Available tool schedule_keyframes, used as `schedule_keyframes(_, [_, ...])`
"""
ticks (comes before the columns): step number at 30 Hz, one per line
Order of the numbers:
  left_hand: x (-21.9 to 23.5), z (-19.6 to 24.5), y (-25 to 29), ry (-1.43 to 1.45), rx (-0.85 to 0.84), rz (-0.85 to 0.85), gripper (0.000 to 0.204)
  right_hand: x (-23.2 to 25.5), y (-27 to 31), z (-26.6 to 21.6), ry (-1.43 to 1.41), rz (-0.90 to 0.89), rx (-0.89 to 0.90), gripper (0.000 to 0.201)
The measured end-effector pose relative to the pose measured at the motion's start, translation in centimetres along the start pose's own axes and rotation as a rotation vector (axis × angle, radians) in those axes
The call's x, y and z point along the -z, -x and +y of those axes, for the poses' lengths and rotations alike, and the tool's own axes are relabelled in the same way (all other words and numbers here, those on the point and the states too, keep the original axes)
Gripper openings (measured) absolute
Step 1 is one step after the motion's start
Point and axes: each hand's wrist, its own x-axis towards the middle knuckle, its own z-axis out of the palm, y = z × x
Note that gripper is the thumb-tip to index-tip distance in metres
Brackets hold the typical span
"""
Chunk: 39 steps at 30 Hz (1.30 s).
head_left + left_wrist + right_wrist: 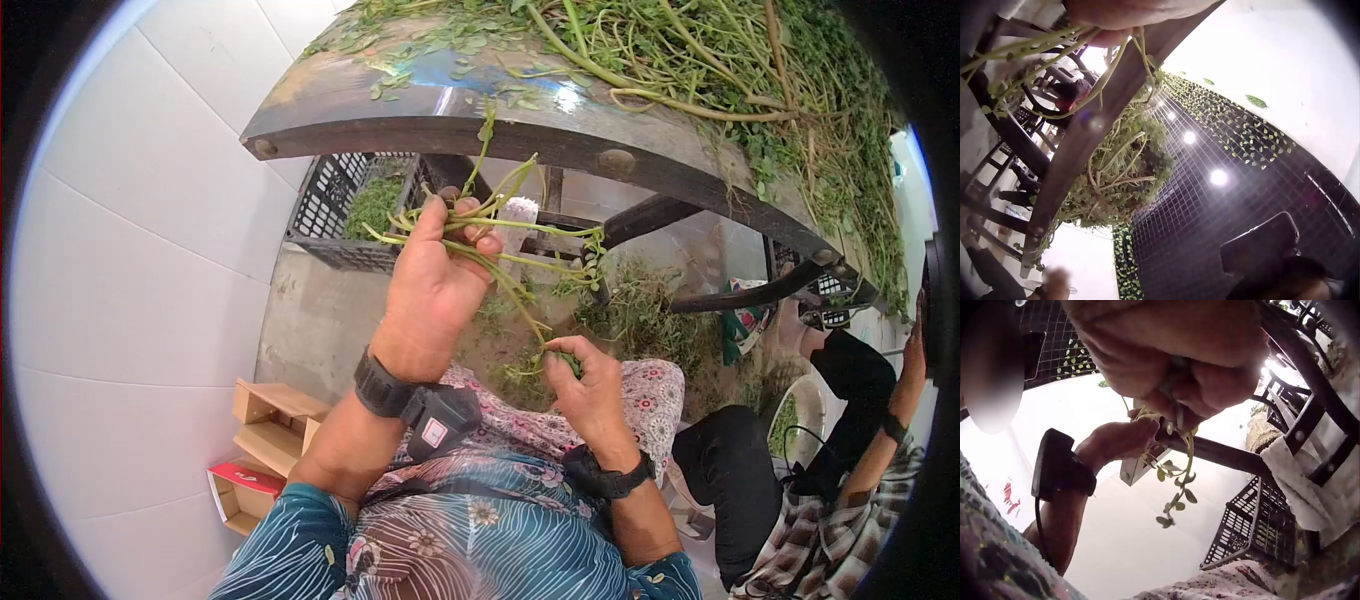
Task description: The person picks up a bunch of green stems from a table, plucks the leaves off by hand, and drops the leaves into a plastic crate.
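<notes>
My left hand (440, 285) holds a small bunch of thin green plant stems (540, 228) between thumb and fingers, palm side showing. Their ends spread out to both sides, some with small leaves. Lower and to the right, my right hand (597, 397) pinches a stem that runs down from this bunch, with a bit of green leaf showing by the thumb. In the right wrist view, a leafy sprig (1175, 503) hangs below the right fingers, with the left hand (1119, 440) close behind.
A large heap of leafy stems (700, 60) covers the curved wooden table (330, 130) ahead. Beneath stands a black plastic crate (340, 256) with greens inside. Loose greens (640, 310) litter the floor. Cardboard boxes (270, 442) stand at left; another person (725, 490) sits at right beside a white bucket (818, 405).
</notes>
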Motion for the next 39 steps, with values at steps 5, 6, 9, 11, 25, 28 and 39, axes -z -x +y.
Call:
schedule_keyframes(5, [0.2,0.0,0.0,-0.009,0.014,-0.044,0.014,0.2,-0.1,0.0,0.124,-0.012,0.128,0.017])
schedule_keyframes(6, [0.2,-0.1,0.1,-0.015,0.012,-0.048,0.014,0.3,-0.1,-0.6,0.162,-0.007,0.135,0.017])
schedule_keyframes(9, [0.2,-0.1,0.2,-0.012,0.022,-0.022,0.015,0.5,-0.3,-0.2,0.113,0.018,0.063,0.017])
schedule_keyframes(11, [0.1,0.2,0.2,0.007,0.013,-0.046,0.015,0.7,-0.5,0.8,-0.009,0.018,-0.069,0.016])
schedule_keyframes(25, [-1.2,0.9,0.6,0.020,0.001,-0.150,0.018,2.6,-0.8,1.4,-0.756,-0.185,-0.335,0.018])
schedule_keyframes(28, [-1.0,0.8,0.4,0.026,0.027,-0.125,0.018,1.5,-0.8,0.3,-0.185,-0.080,-0.071,0.019])
schedule_keyframes(39, [-1.2,0.7,0.6,0.047,0.056,-0.110,0.021,0.6,-1.2,3.1,-0.117,-0.078,-0.080,0.018])
